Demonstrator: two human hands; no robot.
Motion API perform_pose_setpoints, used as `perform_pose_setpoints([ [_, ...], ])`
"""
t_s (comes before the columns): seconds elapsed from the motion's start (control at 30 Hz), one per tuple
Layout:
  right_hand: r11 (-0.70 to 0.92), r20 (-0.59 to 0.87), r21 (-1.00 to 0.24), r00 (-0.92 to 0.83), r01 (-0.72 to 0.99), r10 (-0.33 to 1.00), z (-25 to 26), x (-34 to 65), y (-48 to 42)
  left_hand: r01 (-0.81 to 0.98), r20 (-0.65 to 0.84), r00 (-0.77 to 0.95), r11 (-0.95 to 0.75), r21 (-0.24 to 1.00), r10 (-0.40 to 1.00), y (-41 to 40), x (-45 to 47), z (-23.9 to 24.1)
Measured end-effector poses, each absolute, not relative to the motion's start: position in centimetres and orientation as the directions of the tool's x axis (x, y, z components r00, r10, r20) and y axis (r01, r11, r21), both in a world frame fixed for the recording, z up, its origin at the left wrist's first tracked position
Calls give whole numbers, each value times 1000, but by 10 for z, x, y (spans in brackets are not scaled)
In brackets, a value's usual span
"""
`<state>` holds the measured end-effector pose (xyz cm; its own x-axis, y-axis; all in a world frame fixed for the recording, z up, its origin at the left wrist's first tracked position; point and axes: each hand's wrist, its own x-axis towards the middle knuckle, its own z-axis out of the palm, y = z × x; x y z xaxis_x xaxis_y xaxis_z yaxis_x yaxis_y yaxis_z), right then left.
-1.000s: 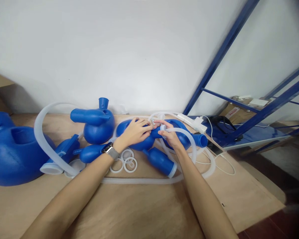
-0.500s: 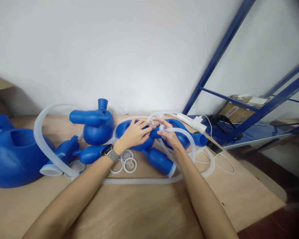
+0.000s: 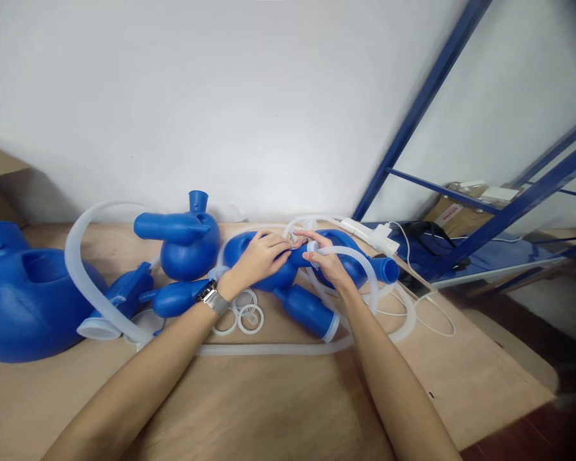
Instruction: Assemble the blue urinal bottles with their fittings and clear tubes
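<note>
My left hand (image 3: 267, 254) reaches over a blue plastic bottle (image 3: 284, 280), shaped like a urinal bottle. Its fingers are bent together towards the right hand, and what lies under their tips is hidden. My right hand (image 3: 327, 257) is closed around a white hose cap (image 3: 312, 247), from which a translucent hose (image 3: 368, 274) curves out to the right. Behind that hand lies another blue bottle (image 3: 349, 242), its open spout pointing right. Several white rings (image 3: 251, 319) lie below my left wrist, beside a blue neck with a pale rim (image 3: 312, 313).
More blue bottles stand on the left, one large in front (image 3: 24, 307) and one near the wall (image 3: 189, 253). A long hose (image 3: 79, 256) loops across the wooden table (image 3: 264, 403). A white power strip (image 3: 369, 234) with cables lies beside a blue metal frame (image 3: 422, 96).
My left fingers have shifted slightly and bunched closer to the right hand. The right hand keeps hold of the hose cap; the other things stay where they were.
</note>
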<state>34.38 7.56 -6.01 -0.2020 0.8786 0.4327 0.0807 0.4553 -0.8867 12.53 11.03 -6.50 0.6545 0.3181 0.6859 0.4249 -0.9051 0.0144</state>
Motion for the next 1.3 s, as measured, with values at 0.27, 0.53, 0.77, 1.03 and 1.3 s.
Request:
perform_pose_setpoints([
  [0.27,447,427,-891,-190,79,884,-63,344,77,454,599,734,-887,-86,319,105,132,-58],
  [0.53,447,433,-892,-153,68,888,-66,343,78,445,573,753,-892,-78,325,104,129,-58],
  [0.77,408,396,-911,-149,60,906,-71,344,79,455,525,762,-890,-18,379,104,123,-53],
  [1.03,304,279,-940,-162,156,946,-51,357,72,566,361,747,-819,95,558,121,92,-34],
  [1.3,159,155,-978,-38,136,987,-41,349,71,670,97,705,-704,233,703,131,38,-2],
])
